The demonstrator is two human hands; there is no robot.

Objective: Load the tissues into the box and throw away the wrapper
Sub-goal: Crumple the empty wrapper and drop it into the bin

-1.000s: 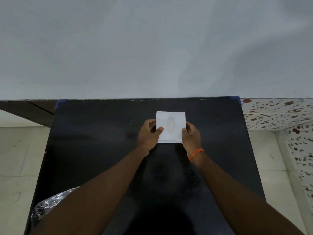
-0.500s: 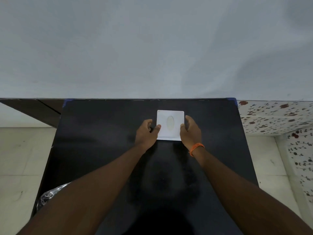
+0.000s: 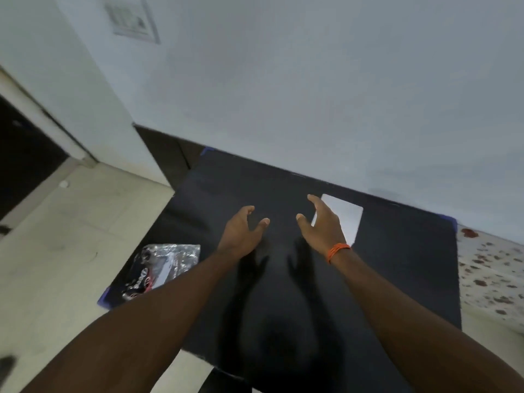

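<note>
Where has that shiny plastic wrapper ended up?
The wrapper lies at the left edge of the black table, near its front corner, left of the left forearm.

— Where is the white box (image 3: pixel 344 221)?

— Flat on the black table, just beyond my right hand (image 3: pixel 321 222), which hides its near left corner; its lid faces up.

— And the wrapper (image 3: pixel 163 266)?

— Crumpled clear plastic with red and black print, lying well left of my left hand (image 3: pixel 241 231), at the table's corner.
</note>
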